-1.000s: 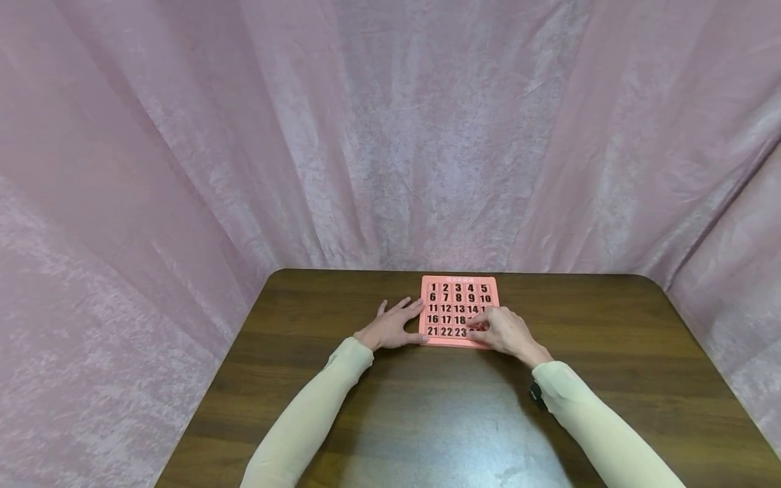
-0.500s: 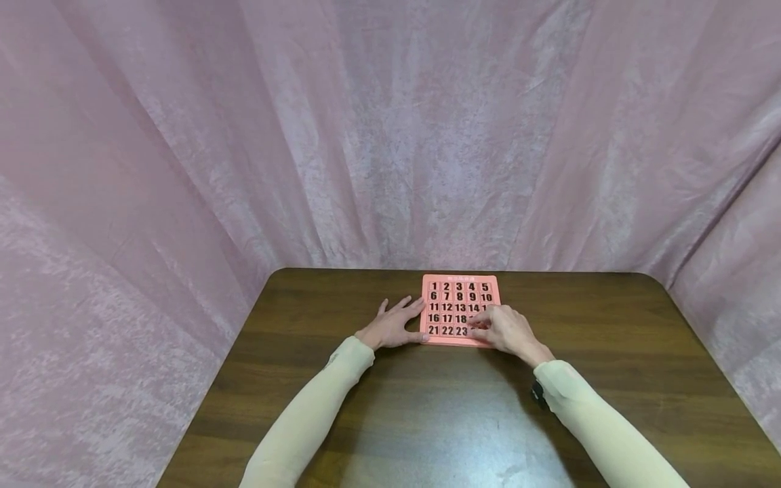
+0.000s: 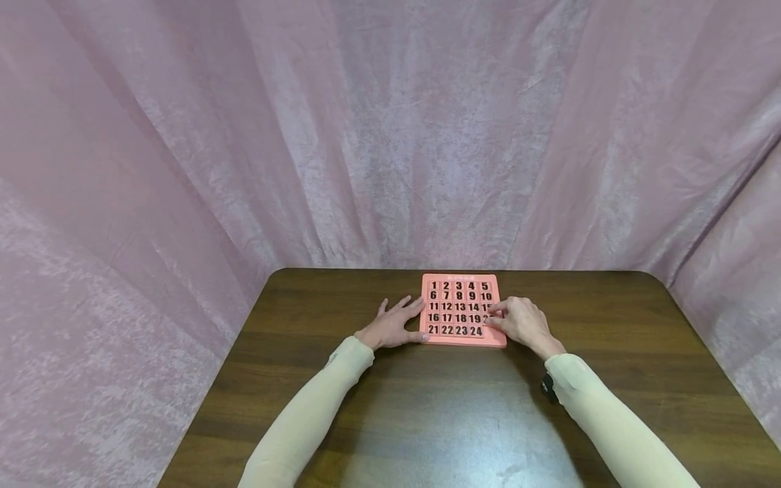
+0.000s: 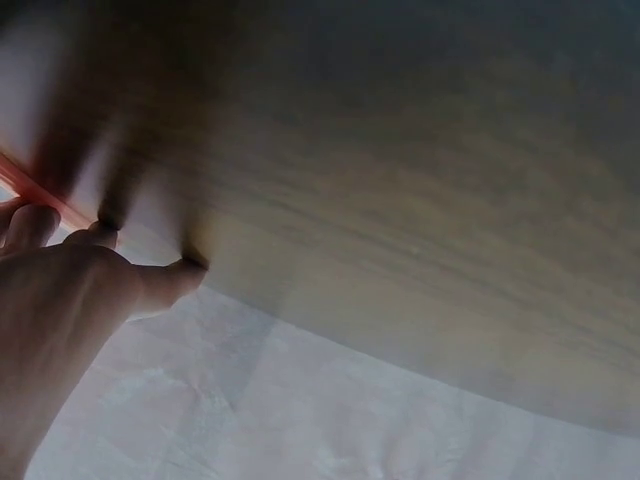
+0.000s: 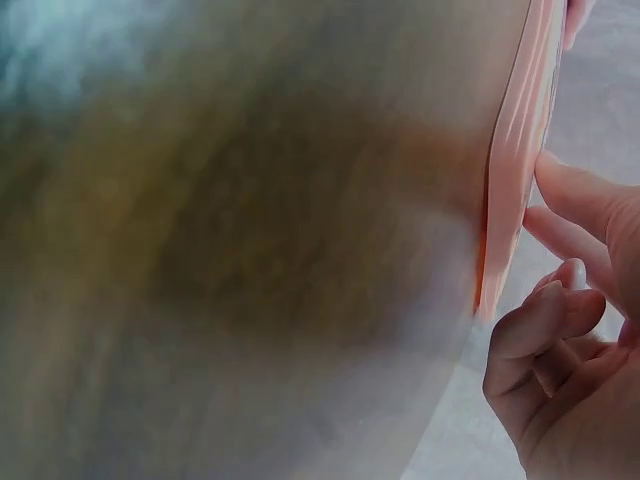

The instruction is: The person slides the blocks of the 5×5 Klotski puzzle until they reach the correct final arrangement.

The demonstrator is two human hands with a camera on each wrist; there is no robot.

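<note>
A pink number slide puzzle (image 3: pixel 464 341) lies on the table with its black-numbered tiles in ordered rows. Its bottom right slot shows bare pink, beside tile 24 (image 3: pixel 476 331). My left hand (image 3: pixel 393 327) rests at the puzzle's left edge, fingers spread and thumb on the lower left corner. With thumb and index fingertips, my right hand (image 3: pixel 523 322) touches the right-hand column, partly covering tile 15 (image 3: pixel 486 307) and the tile below. In the right wrist view, thumb and index finger reach onto the puzzle (image 5: pixel 510 180) while the other fingers are curled in.
The dark brown wooden table (image 3: pixel 293 352) extends around the puzzle, with a glossy reflection near the front. A pink velvet curtain (image 3: pixel 390 135) hangs behind the table's back edge and along the sides. A black band (image 3: pixel 548 388) sits at the right sleeve.
My right hand has moved right, from around tiles 19 and 24 to the right-hand column, uncovering those two tiles and the bare corner slot. My left hand stays in place.
</note>
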